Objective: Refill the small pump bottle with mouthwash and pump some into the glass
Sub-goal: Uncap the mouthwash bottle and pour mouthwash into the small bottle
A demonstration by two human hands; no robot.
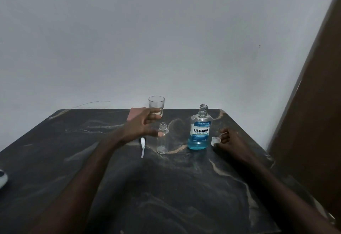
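Blue mouthwash bottle [199, 132] stands uncapped as the right hand [228, 140] pinches its cap [215, 141] and the left hand [142, 125], fingers spread, nears the empty pump bottle [162, 138]; pouring likely follows.

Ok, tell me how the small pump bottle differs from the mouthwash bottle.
The small pump bottle is clear, unlabelled and looks empty; the mouthwash bottle carries a blue label and holds blue liquid to about half its height. The small one is slimmer and shorter. The left hand is by the small one; the mouthwash bottle stands untouched. Both stand upright, uncapped.
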